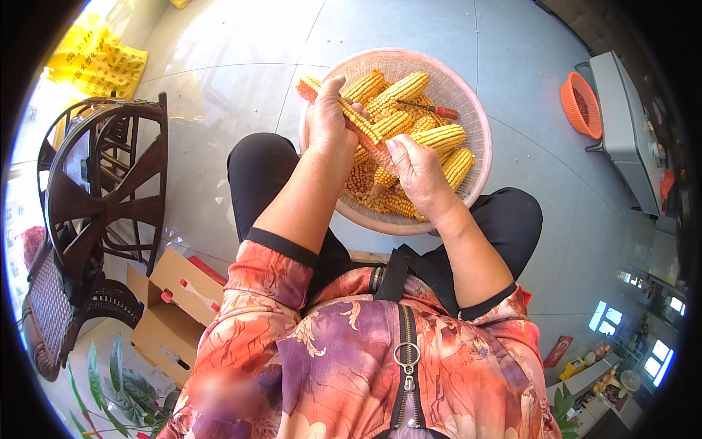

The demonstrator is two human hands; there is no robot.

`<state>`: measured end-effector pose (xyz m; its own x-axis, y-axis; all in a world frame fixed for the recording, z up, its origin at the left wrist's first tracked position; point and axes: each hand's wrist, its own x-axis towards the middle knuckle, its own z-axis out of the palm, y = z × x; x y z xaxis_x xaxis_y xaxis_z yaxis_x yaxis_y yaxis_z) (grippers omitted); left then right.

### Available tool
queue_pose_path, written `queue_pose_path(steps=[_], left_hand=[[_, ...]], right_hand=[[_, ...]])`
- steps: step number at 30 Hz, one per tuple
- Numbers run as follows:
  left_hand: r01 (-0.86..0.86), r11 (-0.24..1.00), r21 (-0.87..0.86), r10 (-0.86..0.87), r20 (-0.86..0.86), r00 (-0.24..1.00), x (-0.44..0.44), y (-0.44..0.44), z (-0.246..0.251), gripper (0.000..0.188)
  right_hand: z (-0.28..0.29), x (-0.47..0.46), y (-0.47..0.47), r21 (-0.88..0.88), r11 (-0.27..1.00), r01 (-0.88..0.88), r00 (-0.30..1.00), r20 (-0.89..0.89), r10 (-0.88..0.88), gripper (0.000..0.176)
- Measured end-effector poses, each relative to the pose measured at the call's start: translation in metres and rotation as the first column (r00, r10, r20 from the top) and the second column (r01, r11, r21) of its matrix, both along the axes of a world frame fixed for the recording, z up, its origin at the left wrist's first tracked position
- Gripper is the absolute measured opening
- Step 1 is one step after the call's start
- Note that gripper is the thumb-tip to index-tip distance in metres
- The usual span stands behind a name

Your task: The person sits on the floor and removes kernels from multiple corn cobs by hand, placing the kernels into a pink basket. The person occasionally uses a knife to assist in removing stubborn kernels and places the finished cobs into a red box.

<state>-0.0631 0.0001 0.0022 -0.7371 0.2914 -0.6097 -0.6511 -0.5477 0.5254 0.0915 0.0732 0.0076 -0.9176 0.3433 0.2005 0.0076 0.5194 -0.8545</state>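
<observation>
My left hand [332,123] grips the upper part of a partly shelled corn cob [366,129], with bare reddish cob showing at its far tip and lower side. My right hand [419,167] is closed on the cob's lower end, thumb on top. Under both hands stands a round pink plastic basket [481,123] between my knees. It holds several yellow ears of corn [439,137] and loose kernels [366,198] at its near left. A screwdriver with a red handle [447,112] lies across the ears, its thin shaft pointing left.
Dark woven chairs [109,200] stand at the left, beside a yellow printed bag [101,60]. An open cardboard box [164,340] and a leafy plant [120,384] are at the lower left. At the right, an orange basket [567,107] sits by a grey appliance [625,137]. Kernels dot the tiled floor.
</observation>
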Motion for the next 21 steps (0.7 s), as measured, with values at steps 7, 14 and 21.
queue_pose_path(steps=[7,14,21], left_hand=[[-0.023,0.997,0.071,0.018,0.077,0.997,0.002,0.001,0.006,0.028],[0.074,0.994,0.08,-0.074,-0.005,0.997,0.007,0.0,0.005,0.028],[0.17,0.973,0.156,-0.172,-0.001,0.985,0.02,0.001,0.009,0.026]], right_hand=[[0.012,0.003,0.001,-0.716,0.679,0.163,0.962,0.268,0.052,0.028],[0.017,-0.002,0.002,-0.584,0.8,0.138,0.981,0.194,-0.027,0.054],[0.02,-0.005,0.003,-0.742,0.664,0.094,0.943,0.281,0.18,0.049]])
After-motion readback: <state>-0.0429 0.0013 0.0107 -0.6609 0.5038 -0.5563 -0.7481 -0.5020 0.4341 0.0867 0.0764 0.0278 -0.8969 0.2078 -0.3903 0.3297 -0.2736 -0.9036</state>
